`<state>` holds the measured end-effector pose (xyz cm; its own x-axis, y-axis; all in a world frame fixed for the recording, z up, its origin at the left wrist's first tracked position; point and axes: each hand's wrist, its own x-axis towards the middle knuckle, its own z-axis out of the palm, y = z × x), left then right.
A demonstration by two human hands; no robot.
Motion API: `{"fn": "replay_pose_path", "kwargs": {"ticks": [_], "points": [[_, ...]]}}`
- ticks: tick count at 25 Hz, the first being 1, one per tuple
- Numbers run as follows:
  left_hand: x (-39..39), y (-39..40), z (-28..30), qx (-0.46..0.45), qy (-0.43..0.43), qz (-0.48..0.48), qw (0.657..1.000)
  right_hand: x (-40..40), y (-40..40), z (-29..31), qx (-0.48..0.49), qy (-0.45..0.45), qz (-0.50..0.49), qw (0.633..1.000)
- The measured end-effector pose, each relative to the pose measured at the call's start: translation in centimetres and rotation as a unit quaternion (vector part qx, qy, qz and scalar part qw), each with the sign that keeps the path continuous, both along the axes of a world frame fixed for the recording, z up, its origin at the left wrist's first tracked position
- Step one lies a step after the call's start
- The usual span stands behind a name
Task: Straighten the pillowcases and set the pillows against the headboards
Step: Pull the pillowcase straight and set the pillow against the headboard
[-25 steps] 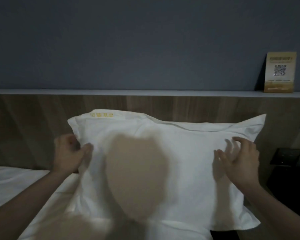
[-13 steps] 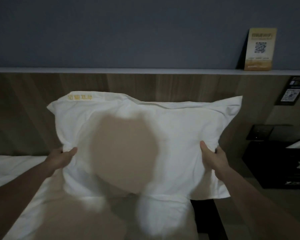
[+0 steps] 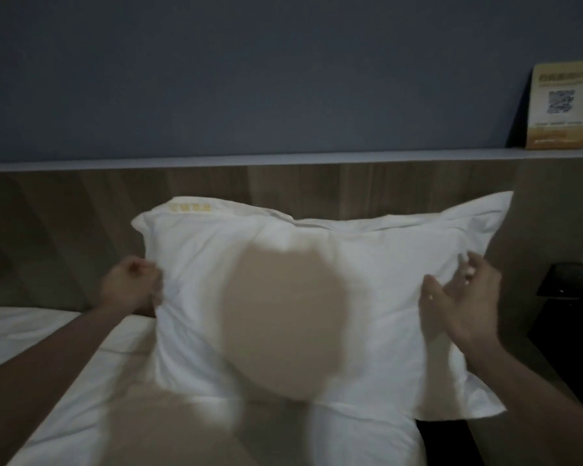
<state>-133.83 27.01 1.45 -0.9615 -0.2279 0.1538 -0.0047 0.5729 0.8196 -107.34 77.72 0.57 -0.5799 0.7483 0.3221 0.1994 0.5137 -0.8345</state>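
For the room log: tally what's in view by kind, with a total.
Pillows: 1, the pillow upright against the headboard
Hands: 2, left hand and right hand, both on the pillow's sides
Headboards: 1
Cards: 1, the card on the ledge
Ledges: 1
Total: 6

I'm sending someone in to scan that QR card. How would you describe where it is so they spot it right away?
Look at the wooden headboard behind the white pillow, then up to the narrow pale ledge along its top. At the ledge's far right end stands a small gold-and-cream card leaning on the grey-blue wall; it is the only thing seen on the ledge, with a dark QR square.
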Motion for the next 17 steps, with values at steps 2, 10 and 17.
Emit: {"fn": "replay_pose_path", "kwargs": {"ticks": [2, 10, 17], "points": [[-1.0, 1.6, 3.6, -0.028, 0.075, -0.04, 0.996, -1.3, -0.9, 2.9, 0.119, 0.042, 0.046, 0.991], [-4.2, 7.0, 12.1, -0.321, 0.083, -0.121, 0.936, -8.0, 0.0, 8.3, 0.204, -0.191, 0.111, 0.954], [-6.6, 3.7, 15.6, -0.522, -0.006, -0.145, 0.84, -7.6, 0.9, 9.3, 0.179, -0.12, 0.045, 0.975]]}}
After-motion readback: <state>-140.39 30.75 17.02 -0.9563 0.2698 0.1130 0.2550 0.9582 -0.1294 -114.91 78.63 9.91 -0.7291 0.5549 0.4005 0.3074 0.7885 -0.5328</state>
